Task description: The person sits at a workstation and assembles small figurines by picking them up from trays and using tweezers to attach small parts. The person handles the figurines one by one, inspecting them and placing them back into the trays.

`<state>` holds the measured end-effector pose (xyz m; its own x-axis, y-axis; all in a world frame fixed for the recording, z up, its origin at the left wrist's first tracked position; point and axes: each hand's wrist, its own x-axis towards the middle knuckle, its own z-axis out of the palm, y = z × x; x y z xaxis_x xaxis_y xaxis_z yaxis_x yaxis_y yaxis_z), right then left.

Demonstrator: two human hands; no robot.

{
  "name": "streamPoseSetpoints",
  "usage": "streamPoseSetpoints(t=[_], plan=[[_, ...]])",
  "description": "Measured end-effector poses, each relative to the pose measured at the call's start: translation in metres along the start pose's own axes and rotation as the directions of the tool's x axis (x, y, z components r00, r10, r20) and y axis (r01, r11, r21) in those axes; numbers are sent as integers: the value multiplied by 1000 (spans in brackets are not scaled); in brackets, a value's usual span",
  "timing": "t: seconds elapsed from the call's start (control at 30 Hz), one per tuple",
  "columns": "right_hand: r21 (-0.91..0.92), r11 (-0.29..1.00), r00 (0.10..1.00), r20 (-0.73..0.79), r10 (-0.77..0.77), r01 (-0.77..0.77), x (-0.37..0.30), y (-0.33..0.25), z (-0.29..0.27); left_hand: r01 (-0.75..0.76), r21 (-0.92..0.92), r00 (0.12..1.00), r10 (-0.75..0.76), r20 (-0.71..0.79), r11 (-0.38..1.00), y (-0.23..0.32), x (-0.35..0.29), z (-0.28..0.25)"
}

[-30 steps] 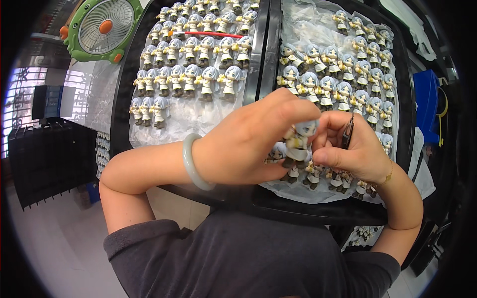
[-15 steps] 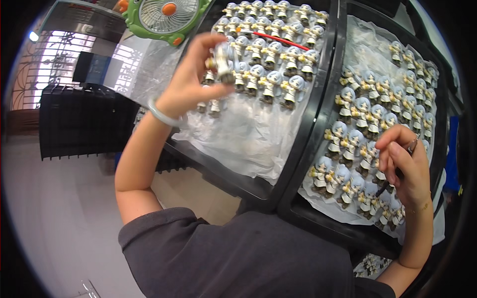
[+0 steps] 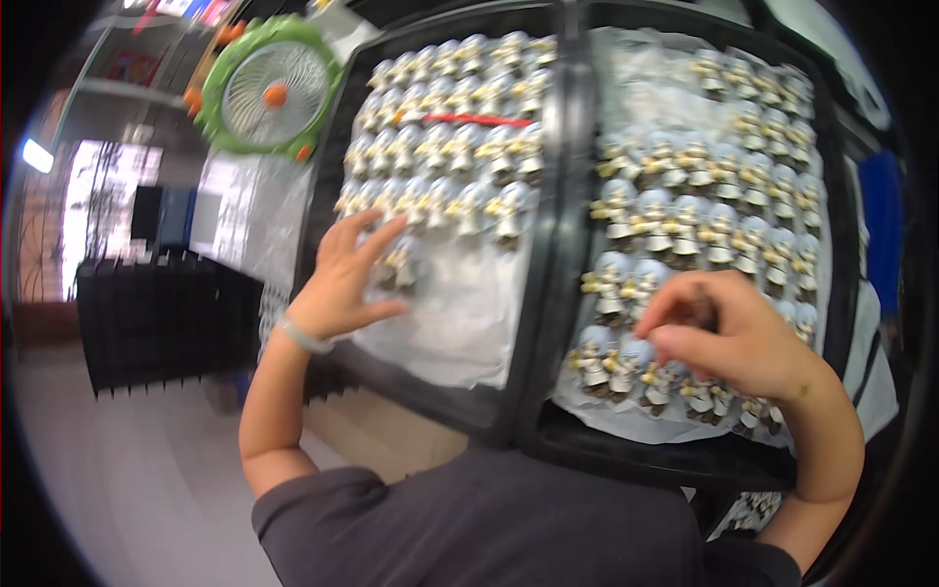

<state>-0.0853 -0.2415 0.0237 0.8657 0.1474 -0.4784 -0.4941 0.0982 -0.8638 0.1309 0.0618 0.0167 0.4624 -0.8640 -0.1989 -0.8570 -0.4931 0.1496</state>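
My left hand [image 3: 342, 279], a pale bangle on its wrist, is open over the left tray [image 3: 536, 323], fingers spread. Just beside its fingertips a small figurine [image 3: 399, 264] with pale blue hair and a white outfit stands on the plastic sheet, apart from the rows behind. My right hand [image 3: 729, 328] is closed above the front rows of figurines [image 3: 616, 370] in the right tray [image 3: 543, 416]. Within its curled fingers shows part of a dark tool [image 3: 702, 308], mostly hidden and blurred; the earlier frame shows it as a thin dark stick.
A red-handled stick [image 3: 477, 119] with an orange end lies across the left tray's figurines [image 3: 430, 147]. The green fan [image 3: 276, 96] stands beyond that tray's left side. Black stacked crates [image 3: 166, 318] are at the far left, and a blue object [image 3: 871, 220] at the right.
My left hand has lowered toward the left tray and let go of the figurine it held up. My right hand has shifted left over the right tray. The whole view has turned.
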Motion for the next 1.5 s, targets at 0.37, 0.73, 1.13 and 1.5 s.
streamPoseSetpoints(t=[0.37,0.73,1.13,1.5], plan=[[36,995,974,203,-97,91,12,20,-24,-538,83,794,537,-284,839,148,295,-8],[-109,977,977,132,-170,184,3,13,-30,-382,-230,899,302,-317,895,170,321,-6],[77,989,990,-71,-124,129,-12,-2,-24,-28,-960,927,353,-129,-278,109,100,-34],[82,982,968,-203,-150,169,0,7,-31,-497,-816,832,428,-352,295,100,68,-30]])
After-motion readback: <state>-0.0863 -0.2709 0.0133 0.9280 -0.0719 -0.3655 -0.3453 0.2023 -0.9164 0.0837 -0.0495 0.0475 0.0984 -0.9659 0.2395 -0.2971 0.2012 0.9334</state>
